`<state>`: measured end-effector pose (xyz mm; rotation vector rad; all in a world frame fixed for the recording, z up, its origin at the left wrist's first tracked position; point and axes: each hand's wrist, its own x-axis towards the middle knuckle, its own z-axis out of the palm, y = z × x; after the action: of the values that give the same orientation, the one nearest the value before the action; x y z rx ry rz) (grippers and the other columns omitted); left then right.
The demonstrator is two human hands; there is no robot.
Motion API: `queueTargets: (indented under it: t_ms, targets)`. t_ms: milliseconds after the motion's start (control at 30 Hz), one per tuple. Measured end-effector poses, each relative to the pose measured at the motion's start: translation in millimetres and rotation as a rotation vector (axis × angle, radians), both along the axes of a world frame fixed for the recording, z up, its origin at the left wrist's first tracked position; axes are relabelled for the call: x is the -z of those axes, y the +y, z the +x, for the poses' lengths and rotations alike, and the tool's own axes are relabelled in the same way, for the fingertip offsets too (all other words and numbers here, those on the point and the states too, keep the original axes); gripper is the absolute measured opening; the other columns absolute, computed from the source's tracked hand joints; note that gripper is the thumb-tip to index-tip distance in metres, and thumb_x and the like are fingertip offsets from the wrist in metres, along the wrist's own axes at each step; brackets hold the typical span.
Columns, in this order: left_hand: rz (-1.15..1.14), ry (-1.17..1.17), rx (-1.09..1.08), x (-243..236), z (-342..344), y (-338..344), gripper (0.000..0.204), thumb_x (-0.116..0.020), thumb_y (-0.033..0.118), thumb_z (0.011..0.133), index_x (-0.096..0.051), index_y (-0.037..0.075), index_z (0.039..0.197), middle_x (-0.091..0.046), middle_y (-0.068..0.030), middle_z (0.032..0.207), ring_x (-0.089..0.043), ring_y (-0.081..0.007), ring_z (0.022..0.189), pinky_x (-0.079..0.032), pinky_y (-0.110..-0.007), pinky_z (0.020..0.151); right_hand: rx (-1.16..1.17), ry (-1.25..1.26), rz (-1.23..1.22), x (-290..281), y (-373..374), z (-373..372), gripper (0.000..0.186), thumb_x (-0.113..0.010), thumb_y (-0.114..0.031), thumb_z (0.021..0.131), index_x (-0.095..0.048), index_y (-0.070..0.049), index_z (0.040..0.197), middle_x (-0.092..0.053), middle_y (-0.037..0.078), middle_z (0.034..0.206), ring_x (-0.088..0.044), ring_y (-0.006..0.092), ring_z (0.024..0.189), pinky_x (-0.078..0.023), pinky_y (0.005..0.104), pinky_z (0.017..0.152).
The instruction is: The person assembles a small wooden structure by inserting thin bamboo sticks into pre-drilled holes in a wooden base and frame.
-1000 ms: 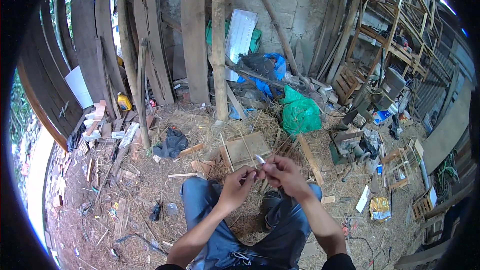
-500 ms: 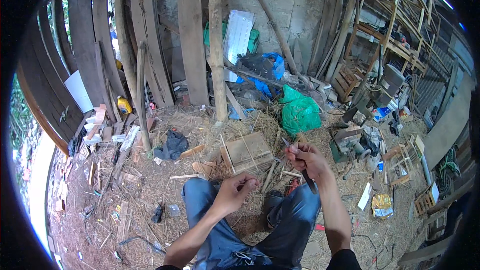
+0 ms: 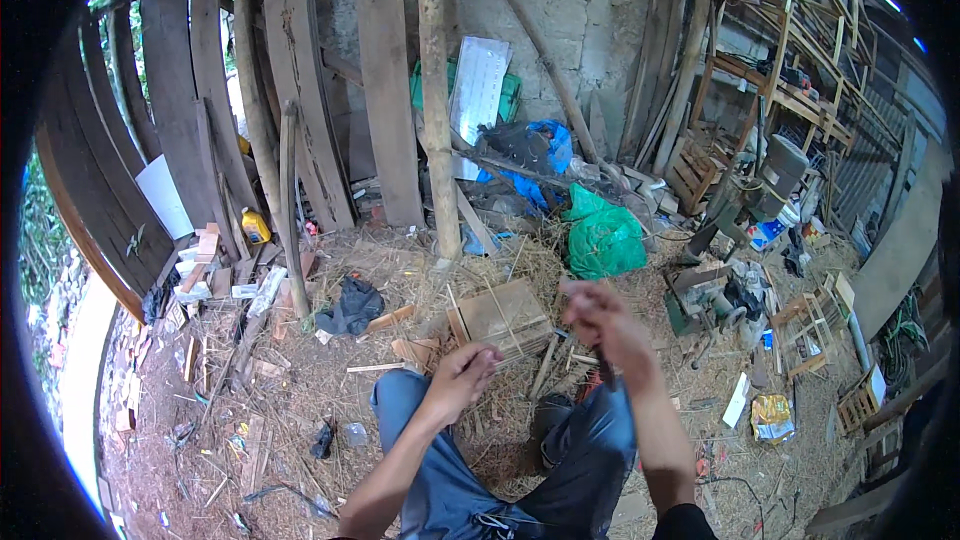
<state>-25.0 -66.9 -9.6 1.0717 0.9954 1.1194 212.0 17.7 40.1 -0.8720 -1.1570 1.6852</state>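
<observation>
My right hand (image 3: 612,328) is closed around a dark knife (image 3: 606,368), whose lower part shows below the fist above my right knee. Motion smears this hand, and its fingers hide the middle of the knife. To the left, above my left knee, my left hand (image 3: 464,380) is curled, thumb against fingers; whether anything thin sits in it I cannot make out. Past both hands a wooden board (image 3: 510,312) lies on the straw-strewn ground, with thin sticks (image 3: 458,318) on and beside it.
A green plastic bag (image 3: 606,240) sits beyond my right hand. Around lie a black cloth or bag (image 3: 352,306), a yellow bottle (image 3: 255,227), a yellow packet (image 3: 771,418) and a small wooden frame (image 3: 803,332). A pole (image 3: 437,120) and upright planks (image 3: 385,90) stand ahead.
My left hand has drawn slightly left. My right hand, still holding the knife, has moved a little and is now blurred. The view has shifted slightly.
</observation>
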Motion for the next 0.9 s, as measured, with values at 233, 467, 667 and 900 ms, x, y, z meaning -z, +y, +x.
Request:
queueTargets:
  t_ms: [233, 467, 667, 900]
  targets:
    - [0.175, 0.060, -0.004, -0.6, 24.1, 12.3, 0.019, -0.048, 0.019, 0.098, -0.058, 0.003, 0.099, -0.049, 0.0023, 0.075, -0.040, -0.0039, 0.060, -0.032, -0.019, 0.052, -0.256, -0.049, 0.049, 15.7, -7.0, -30.1, 0.018, -0.058, -0.015, 0.092, -0.055, -0.003, 0.106, -0.062, 0.003, 0.077, -0.039, 0.0040, 0.051, -0.028, 0.0197, 0.044]
    - [0.411, 0.340, -0.142, -9.3, 19.6, -11.7, 0.015, -0.052, 0.010, 0.095, -0.060, -0.002, 0.098, -0.064, -0.0042, 0.079, -0.055, -0.0081, 0.069, -0.046, -0.025, 0.065, -0.031, 0.028, 0.054, 10.1, 18.6, 7.3, 0.012, -0.057, -0.014, 0.092, -0.060, -0.001, 0.090, -0.056, 0.000, 0.073, -0.039, 0.0038, 0.051, -0.026, 0.0200, 0.044]
    - [0.432, 0.545, -0.232, -17.7, 32.8, -11.6, 0.012, -0.055, 0.008, 0.092, -0.061, 0.000, 0.099, -0.065, -0.0108, 0.080, -0.061, -0.0141, 0.071, -0.047, -0.028, 0.065, -0.022, 0.013, 0.053, 6.9, -4.2, -9.5, 0.012, -0.057, -0.016, 0.092, -0.060, -0.004, 0.093, -0.058, 0.000, 0.075, -0.041, 0.0039, 0.055, -0.028, 0.0196, 0.046]
    - [0.595, 0.599, -0.287, -29.9, 40.2, -5.6, 0.011, -0.056, 0.006, 0.090, -0.061, -0.001, 0.097, -0.063, -0.0104, 0.075, -0.057, -0.0142, 0.064, -0.045, -0.029, 0.060, -0.202, 0.043, -0.014, 14.2, -9.0, -15.4, 0.011, -0.056, -0.014, 0.092, -0.059, -0.004, 0.090, -0.056, 0.000, 0.072, -0.038, 0.0042, 0.049, -0.026, 0.0195, 0.044]
